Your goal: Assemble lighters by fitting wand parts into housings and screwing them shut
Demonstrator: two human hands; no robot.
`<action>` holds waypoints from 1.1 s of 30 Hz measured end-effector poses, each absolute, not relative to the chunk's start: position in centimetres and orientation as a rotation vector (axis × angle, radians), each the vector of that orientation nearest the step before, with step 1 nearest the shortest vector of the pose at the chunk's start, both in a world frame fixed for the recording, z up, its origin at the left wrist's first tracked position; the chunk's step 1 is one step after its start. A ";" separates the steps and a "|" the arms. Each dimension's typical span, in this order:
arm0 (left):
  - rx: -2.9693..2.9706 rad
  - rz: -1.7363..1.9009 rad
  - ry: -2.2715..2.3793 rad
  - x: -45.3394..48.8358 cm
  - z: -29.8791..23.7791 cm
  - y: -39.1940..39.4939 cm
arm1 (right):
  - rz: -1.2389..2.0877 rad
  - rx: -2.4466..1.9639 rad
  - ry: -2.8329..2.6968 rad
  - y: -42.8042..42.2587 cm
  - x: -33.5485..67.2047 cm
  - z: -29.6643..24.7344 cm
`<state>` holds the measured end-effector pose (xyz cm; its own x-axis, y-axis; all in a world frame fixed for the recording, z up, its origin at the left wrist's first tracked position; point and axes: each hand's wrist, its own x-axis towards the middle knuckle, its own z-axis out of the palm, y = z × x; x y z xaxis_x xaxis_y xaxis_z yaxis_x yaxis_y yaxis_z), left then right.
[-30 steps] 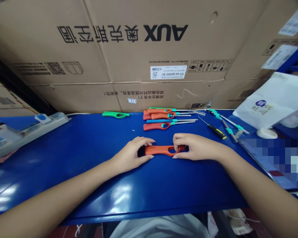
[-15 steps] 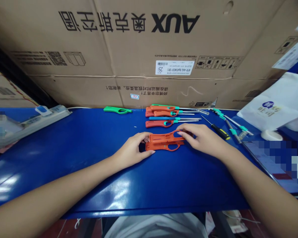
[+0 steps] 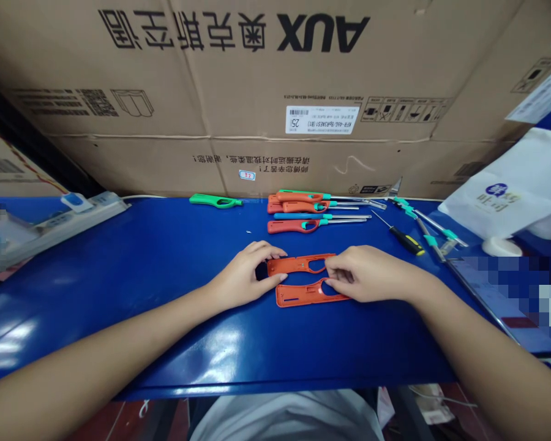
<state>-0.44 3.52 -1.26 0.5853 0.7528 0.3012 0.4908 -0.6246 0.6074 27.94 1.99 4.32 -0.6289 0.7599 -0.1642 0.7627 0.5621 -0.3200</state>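
Note:
Two orange halves of a lighter handle lie side by side, their hollow insides facing up. My left hand (image 3: 248, 269) has its thumb and fingers around the left end of the farther half (image 3: 290, 264). In the nearer half (image 3: 298, 295), slots and a trigger opening show. My right hand (image 3: 365, 272) is closed, pinching this nearer half by the trigger opening; its fingers also hide the right end of the farther half.
Beyond my hands lie several long-necked lighters (image 3: 287, 227) and a green lighter handle (image 3: 213, 201). To the right are a screwdriver (image 3: 406, 241), metal lighter tubes (image 3: 431, 242) and a white bag (image 3: 509, 184). A power strip (image 3: 92, 211) lies left. A cardboard box (image 3: 239, 116) stands behind.
The nearer half used to sit against and above the other; my right hand has brought it toward me, leaving a gap between the halves. My left hand has barely moved.

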 end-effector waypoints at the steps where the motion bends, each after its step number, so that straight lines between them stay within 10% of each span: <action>1: 2.358 0.752 0.987 -0.4 -1.2 3.5 | -0.555 1.335 2.762 2.1 27.8 4.2; 33: 2.515 0.534 0.758 -0.6 0.2 2.8 | -0.546 1.196 2.960 2.5 27.6 3.3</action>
